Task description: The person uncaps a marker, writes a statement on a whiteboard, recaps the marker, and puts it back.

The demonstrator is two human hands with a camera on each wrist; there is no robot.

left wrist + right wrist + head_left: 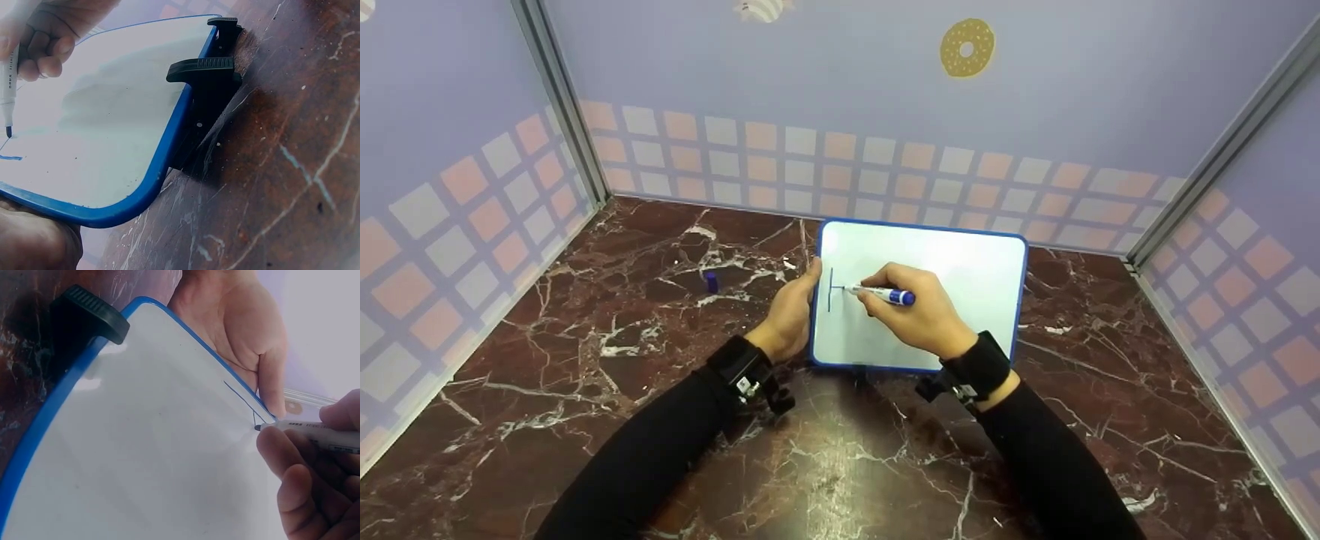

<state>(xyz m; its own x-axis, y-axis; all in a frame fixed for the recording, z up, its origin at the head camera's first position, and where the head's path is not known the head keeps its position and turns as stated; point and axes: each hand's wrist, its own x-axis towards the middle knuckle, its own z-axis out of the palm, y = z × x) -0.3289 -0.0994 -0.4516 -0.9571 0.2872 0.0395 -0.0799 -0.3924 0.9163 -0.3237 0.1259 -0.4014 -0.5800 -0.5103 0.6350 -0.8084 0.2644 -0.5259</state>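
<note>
A whiteboard [877, 341] with a blue frame stands tilted back on the table. My left hand [789, 315] grips its left edge, thumb along the frame and the other fingers hidden behind the board. My right hand [921, 309] pinches a white whiteboard marker [891, 295] with a blue end. In the right wrist view the marker's dark tip [258, 428] is right at the board's surface. Blue lines [830, 291] show near the left edge: an upright stroke and a short one running right from its middle to the tip.
A blue marker cap [711, 282] is on the marbled table [607, 360], left of the board. Black clips [205, 70] of a stand hold the board's lower edge. Patterned walls [780, 82] close off the back and both sides.
</note>
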